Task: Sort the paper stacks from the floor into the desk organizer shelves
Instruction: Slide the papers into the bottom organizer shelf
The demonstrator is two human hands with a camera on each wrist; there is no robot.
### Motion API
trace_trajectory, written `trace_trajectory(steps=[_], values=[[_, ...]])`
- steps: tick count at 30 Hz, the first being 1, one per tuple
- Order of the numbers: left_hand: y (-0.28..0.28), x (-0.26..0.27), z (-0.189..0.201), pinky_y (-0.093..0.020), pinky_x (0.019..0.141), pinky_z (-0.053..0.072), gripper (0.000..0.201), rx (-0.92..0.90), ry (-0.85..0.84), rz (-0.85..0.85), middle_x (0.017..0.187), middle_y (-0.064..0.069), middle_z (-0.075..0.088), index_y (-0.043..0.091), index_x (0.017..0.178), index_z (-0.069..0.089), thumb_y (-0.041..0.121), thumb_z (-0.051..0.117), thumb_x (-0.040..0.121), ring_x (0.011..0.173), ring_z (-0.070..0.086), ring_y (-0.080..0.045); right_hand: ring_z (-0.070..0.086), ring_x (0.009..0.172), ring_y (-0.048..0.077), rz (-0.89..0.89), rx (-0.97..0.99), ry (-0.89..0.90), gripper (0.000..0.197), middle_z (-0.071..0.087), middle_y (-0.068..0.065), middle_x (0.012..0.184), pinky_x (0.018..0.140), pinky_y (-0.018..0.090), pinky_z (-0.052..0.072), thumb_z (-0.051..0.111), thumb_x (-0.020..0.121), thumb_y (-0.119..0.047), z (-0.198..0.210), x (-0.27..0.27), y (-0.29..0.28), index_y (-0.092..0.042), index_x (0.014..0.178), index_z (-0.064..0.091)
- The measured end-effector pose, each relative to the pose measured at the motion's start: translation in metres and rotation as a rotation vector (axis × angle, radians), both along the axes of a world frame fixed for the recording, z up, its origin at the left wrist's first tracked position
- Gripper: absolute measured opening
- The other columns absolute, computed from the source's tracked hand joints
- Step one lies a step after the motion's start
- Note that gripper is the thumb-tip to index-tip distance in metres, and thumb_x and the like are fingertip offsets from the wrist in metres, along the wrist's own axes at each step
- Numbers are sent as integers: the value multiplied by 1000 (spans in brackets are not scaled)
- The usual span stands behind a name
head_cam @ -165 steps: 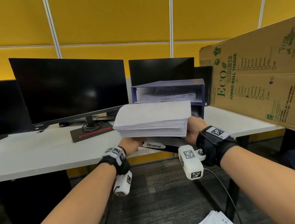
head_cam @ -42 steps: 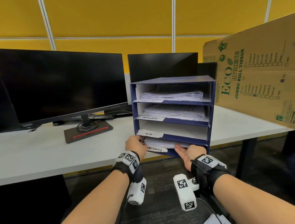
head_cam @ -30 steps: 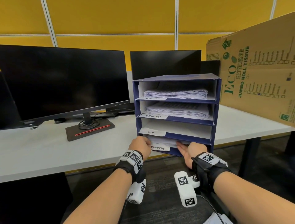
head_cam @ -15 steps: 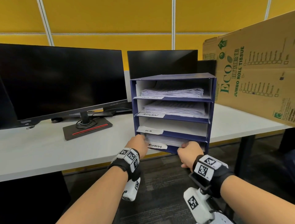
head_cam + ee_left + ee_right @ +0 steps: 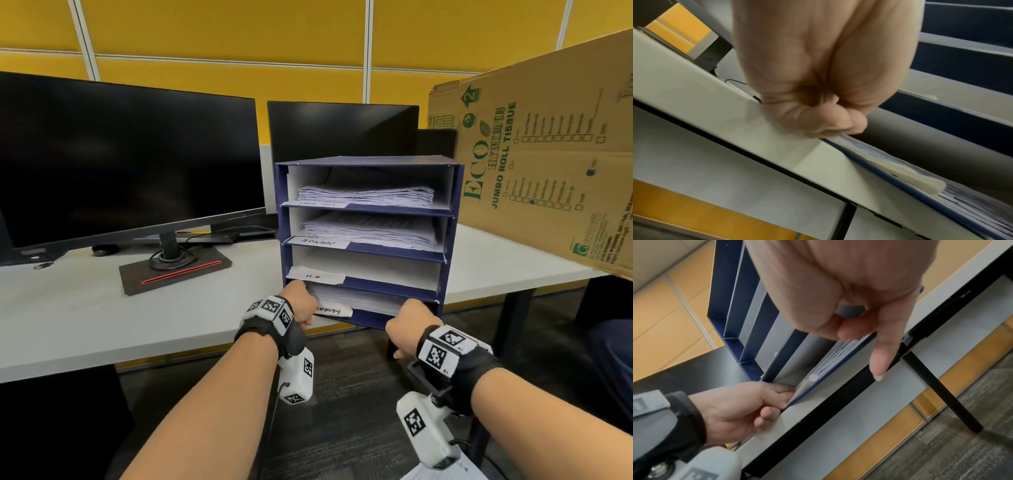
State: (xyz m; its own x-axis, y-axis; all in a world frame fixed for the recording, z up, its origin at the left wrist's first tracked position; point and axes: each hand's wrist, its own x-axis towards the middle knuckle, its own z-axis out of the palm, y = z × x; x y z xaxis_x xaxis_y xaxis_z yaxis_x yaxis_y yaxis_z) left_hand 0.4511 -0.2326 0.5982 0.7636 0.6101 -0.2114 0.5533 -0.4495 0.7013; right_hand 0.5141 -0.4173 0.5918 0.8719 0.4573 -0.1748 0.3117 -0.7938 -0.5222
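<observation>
2 hands, the left hand [image 5: 301,303] and right hand [image 5: 409,325], press curled fingers [image 5: 780,390] against the paper stack [image 5: 356,298] low in the desk organizer [image 5: 448,240], gripping nothing; uneven pushing could skew its protruding front edge.

Navy-blue organizer [image 5: 449,240], white paper stack [image 5: 356,298], yellow wall [image 5: 219,37]

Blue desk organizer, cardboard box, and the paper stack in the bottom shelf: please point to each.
Blue desk organizer [image 5: 449,240]: head view, right side wall.
Brown cardboard box [image 5: 548,154]: head view, printed face.
White paper stack [image 5: 356,297]: head view, front edge in bottom shelf.
</observation>
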Motion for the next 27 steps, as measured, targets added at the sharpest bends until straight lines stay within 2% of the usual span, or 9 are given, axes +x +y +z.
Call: trace_trajectory(steps=[3,9,11,13,16,19,21,24,27], values=[[3,2,-2,-28,48,44,13,-49,-54,27,68,-12,52,1,93,47,-2,35,95,53,53,-18,64,99,28,108,-207,-226,47,69,7,105,81,33,42,49,94,-48,6,-1,0,-6,111,62],[7,7,-12,-25,49,39,19,-79,-120,77,63,-11,48,6,76,43,-5,34,90,50,49,-21,62,95,26,122,-220,-221,48,70,4,105,88,33,42,48,94,-50,3,-1,-6,-8,111,65],[10,8,-15,-25,51,41,17,-66,-134,83,65,-11,50,6,81,45,-3,34,90,50,50,-20,59,87,25,66,-112,-139,40,70,4,104,88,34,44,54,94,-43,-2,-8,-13,-7,106,65],[11,10,-17,-26,53,43,16,-46,-147,82,66,-11,51,6,83,48,-2,35,90,51,52,-21,62,88,28,-96,159,136,22,66,10,104,84,37,52,58,93,-23,-5,-5,-15,-5,106,57],[12,11,-21,-30,58,47,16,-11,-164,76,66,-12,53,5,79,51,1,39,90,53,54,-24,67,82,37,-167,235,23,22,60,17,95,67,46,60,50,86,-7,-15,1,-13,-9,105,38],[12,8,-23,-27,50,45,16,3,-183,68,71,-13,55,3,92,54,1,38,91,51,53,-23,67,82,34,-192,253,8,29,59,13,95,72,48,59,50,83,-11,-23,6,-7,-13,107,33],[11,6,-24,-25,45,43,20,-9,-201,59,87,-13,58,4,106,52,1,38,92,48,52,-22,65,85,34,-200,296,39,29,58,14,97,78,48,58,49,80,-11,-25,7,-6,-14,103,31],[10,3,-24,-26,46,45,39,0,-236,24,105,-7,53,14,123,48,-3,36,90,48,53,-23,64,84,34,-245,340,141,26,58,16,97,79,47,58,45,83,-9,-26,9,-5,-15,105,33],[11,1,-26,-28,48,48,50,14,-247,27,111,-7,55,15,134,46,-4,37,89,47,55,-24,66,87,35,-264,356,96,29,59,18,100,77,47,58,48,83,-9,-26,8,-5,-14,108,34]])
